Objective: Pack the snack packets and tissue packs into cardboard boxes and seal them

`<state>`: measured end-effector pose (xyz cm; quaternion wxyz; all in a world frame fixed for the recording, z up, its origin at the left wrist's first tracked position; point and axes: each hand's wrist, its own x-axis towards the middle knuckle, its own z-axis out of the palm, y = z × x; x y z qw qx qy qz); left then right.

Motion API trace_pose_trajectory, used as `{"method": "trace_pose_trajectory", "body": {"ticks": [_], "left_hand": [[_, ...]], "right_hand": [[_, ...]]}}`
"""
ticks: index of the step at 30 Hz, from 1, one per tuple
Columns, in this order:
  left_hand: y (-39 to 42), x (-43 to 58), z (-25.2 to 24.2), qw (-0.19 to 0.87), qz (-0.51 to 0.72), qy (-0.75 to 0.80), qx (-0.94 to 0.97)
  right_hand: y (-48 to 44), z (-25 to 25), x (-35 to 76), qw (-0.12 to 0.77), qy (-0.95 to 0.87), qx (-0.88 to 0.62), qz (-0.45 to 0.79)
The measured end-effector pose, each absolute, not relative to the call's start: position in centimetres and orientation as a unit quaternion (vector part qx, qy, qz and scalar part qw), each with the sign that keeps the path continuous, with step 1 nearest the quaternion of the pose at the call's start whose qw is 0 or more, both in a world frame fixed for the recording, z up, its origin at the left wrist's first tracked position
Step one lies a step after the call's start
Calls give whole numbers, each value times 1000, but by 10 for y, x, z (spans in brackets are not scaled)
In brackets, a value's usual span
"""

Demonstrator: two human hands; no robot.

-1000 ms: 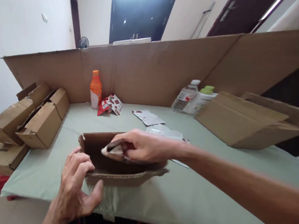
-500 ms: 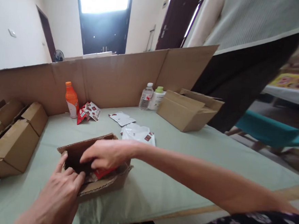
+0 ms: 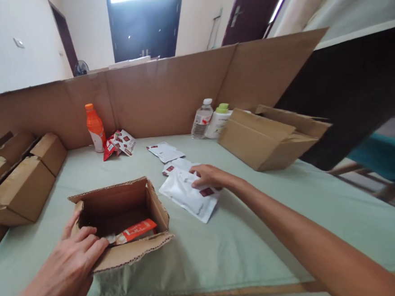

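An uncovered cardboard box (image 3: pixel 113 196) stands at the table's near side. Over its left wall and corner my left hand (image 3: pixel 77 250) is hooked, fingers curled around the edge. Inside the box lies a red and white packet (image 3: pixel 136 231). My right hand (image 3: pixel 207 175) pinches the upper edge of a white pouch (image 3: pixel 190 195) with a dark red square on it, just right of the box. Behind that pouch, partly covered by it, is another white packet (image 3: pixel 177 165). A further flat white packet (image 3: pixel 165 151) lies behind them.
An orange bottle (image 3: pixel 95 127) and red and white packets (image 3: pixel 120 143) stand at the back left. A clear bottle (image 3: pixel 202 119), a white bottle with green cap (image 3: pixel 218 122) and a cardboard box (image 3: pixel 257 141) are back right. More boxes (image 3: pixel 18 189) line the left. A cardboard panel (image 3: pixel 167 98) borders the table.
My right hand has left the box and moved right to the white pouch, which now lies nearer to me. The packet in the box is uncovered. My left hand stays on the box wall.
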<state>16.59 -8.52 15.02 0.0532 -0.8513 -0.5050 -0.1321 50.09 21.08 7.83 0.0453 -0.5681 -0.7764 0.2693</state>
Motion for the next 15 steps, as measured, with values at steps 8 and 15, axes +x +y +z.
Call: {"method": "trace_pose_trajectory", "body": {"ticks": [8, 15], "left_hand": [[-87, 173, 165, 5, -62, -543, -838], [-91, 174, 157, 42, -54, -557, -828]], "right_hand": [[139, 174, 520, 401, -803, -404, 177], [69, 213, 424, 371, -897, -155, 182]]}}
